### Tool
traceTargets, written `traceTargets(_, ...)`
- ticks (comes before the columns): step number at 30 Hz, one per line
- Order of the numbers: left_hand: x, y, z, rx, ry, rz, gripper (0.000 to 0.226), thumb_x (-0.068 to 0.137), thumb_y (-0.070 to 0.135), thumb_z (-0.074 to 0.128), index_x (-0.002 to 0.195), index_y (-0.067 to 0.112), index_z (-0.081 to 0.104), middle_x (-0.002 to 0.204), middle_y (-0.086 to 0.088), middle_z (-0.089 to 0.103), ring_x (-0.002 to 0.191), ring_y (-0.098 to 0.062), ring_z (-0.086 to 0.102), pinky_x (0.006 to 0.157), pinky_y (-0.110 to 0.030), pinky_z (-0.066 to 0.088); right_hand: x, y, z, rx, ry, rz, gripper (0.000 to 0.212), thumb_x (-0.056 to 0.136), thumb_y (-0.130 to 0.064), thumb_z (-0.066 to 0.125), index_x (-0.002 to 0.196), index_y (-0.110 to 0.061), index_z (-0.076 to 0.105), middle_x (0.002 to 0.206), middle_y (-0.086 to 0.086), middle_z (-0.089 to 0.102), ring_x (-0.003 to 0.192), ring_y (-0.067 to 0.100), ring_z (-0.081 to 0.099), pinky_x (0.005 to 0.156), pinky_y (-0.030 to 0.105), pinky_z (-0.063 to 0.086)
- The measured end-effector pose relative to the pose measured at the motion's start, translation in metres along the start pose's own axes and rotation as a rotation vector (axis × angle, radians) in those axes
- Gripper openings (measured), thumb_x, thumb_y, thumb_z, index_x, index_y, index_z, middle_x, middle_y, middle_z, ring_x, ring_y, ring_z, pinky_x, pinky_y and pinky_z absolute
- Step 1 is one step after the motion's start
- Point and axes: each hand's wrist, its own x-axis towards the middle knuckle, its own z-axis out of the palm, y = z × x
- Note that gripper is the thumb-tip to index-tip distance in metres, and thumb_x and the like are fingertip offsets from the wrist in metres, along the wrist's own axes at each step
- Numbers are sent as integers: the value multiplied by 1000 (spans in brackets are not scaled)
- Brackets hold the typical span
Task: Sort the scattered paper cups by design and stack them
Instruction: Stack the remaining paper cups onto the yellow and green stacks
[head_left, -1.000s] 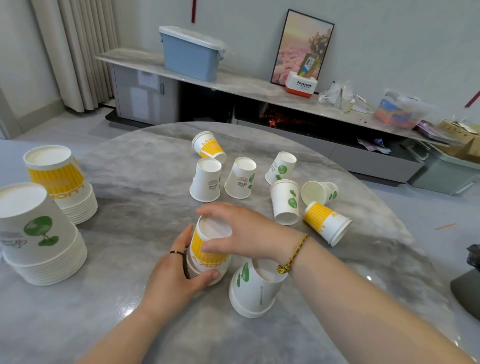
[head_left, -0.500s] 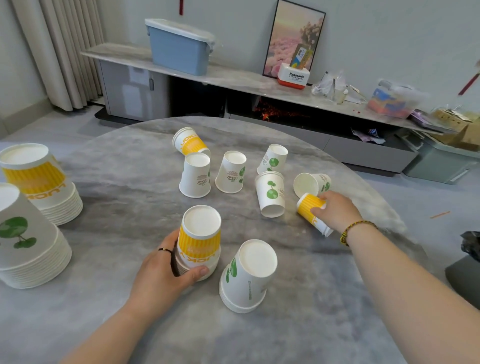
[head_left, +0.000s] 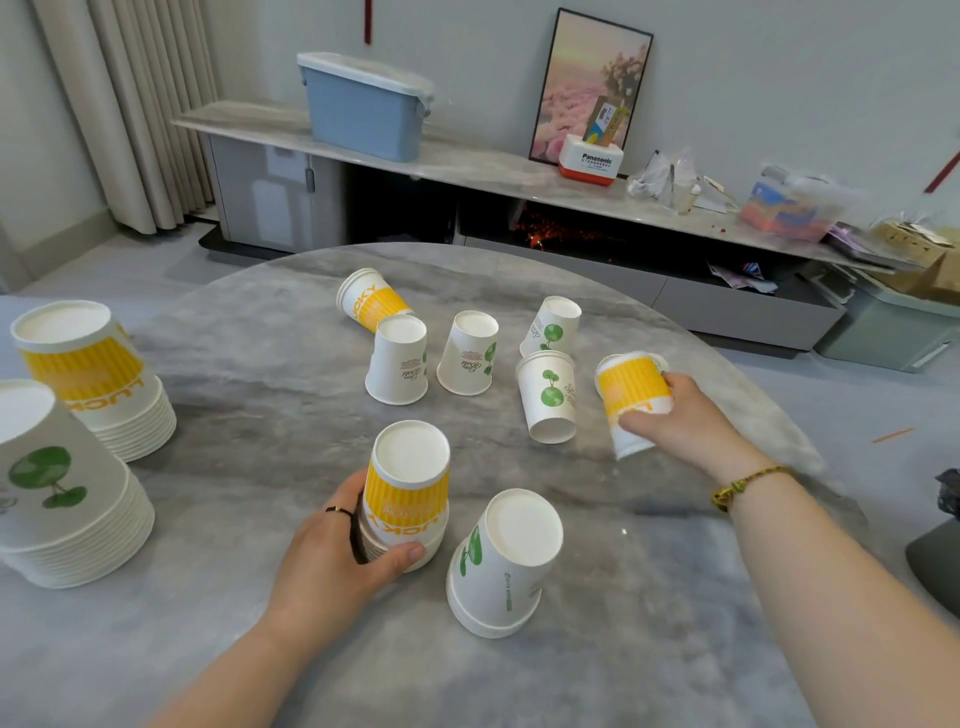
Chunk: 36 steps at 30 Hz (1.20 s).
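My left hand (head_left: 332, 561) grips a short stack of upside-down yellow-striped cups (head_left: 408, 493) at the table's front centre. My right hand (head_left: 685, 421) holds a single yellow-striped cup (head_left: 631, 395) lifted and tilted at the right. A small stack of green-leaf cups (head_left: 501, 566) leans beside the yellow stack. Several loose green-leaf cups (head_left: 550, 395) stand or lie in the middle, with one yellow cup (head_left: 371, 299) on its side behind them. Two tall finished stacks sit at the left: yellow (head_left: 88, 374) and green-leaf (head_left: 57, 488).
The round grey marble table (head_left: 260, 395) ends just right of my right hand. Behind it runs a low cabinet with a blue bin (head_left: 363, 104), a framed picture (head_left: 592, 83) and clutter. A dark object (head_left: 935, 556) stands off the table's right edge.
My right hand left the top of the yellow stack, reached right to the lying yellow cup, gripped it and lifted it upright. My left hand stayed on the stack.
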Motion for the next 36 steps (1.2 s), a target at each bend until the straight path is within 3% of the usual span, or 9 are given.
traceTargets(3, 0, 1, 1, -12, 2, 7, 69, 38, 59, 60, 103, 50, 38, 88, 38, 59, 96, -7, 57, 82, -23, 41, -32, -43, 6, 467, -140, -172, 72, 69, -13, 72, 129, -13, 32, 104, -1, 53, 85, 9, 54, 72, 22, 44)
traceTargets(5, 0, 1, 1, -7, 2, 6, 75, 40, 57, 64, 109, 43, 42, 95, 33, 55, 95, -6, 57, 79, -21, 41, -51, -70, 17, 563, -306, -291, 83, 60, -14, 72, 130, -18, 27, 100, -8, 54, 85, 3, 56, 72, 16, 50)
traceTargets(8, -1, 3, -1, -19, -6, 6, 63, 41, 55, 66, 97, 55, 39, 85, 36, 58, 89, 9, 55, 72, -6, 38, -65, -98, 39, 425, -387, -441, 81, 69, -2, 74, 130, -17, 23, 108, -3, 50, 97, 11, 54, 83, 21, 49)
traceTargets(12, -3, 5, -2, -23, 1, 11, 63, 58, 32, 79, 104, 46, 38, 90, 32, 53, 85, 11, 51, 69, -6, 38, -70, -108, 61, 261, -441, -527, 89, 70, -7, 73, 135, -24, 15, 119, -6, 41, 108, 10, 45, 89, 25, 40)
traceTargets(20, -2, 6, -2, -43, 14, 13, 66, 39, 56, 63, 96, 60, 31, 87, 54, 52, 89, 13, 52, 74, -9, 38, -67, -88, 83, 43, -611, -464, 87, 70, -8, 73, 136, -21, 18, 124, -3, 42, 113, 9, 41, 92, 15, 33)
traceTargets(23, -1, 4, -3, -40, 3, 32, 82, 34, 57, 65, 106, 58, 26, 94, 63, 40, 90, 24, 49, 76, -5, 38, -64, -90, 78, 119, -529, -485, 85, 70, -11, 74, 137, -24, 22, 127, 1, 43, 109, 10, 43, 79, -3, 32)
traceTargets(26, -1, 4, -3, -76, -12, 39, 90, 33, 54, 71, 111, 57, 26, 96, 60, 44, 94, 19, 52, 79, -5, 41, -64, -91, 80, 95, -495, -594, 61, 72, -11, 72, 126, -21, 45, 120, -3, 49, 103, 5, 43, 72, -11, 27)
traceTargets(32, -3, 7, -3, -123, 13, 33, 69, 45, 57, 58, 110, 49, 33, 89, 59, 47, 89, 29, 47, 71, 4, 38, -65, -86, 84, 128, -527, -559, 37, 78, -18, 67, 113, -22, 56, 118, -2, 57, 101, 3, 45, 78, -3, 32)
traceTargets(36, -3, 4, -2, -56, 6, 7, 57, 50, 46, 67, 96, 56, 36, 83, 59, 48, 84, 28, 49, 71, -6, 38, -38, -63, 74, 241, -96, -418, 22, 79, -18, 65, 100, -17, 59, 103, -1, 56, 97, 14, 47, 83, 19, 37)
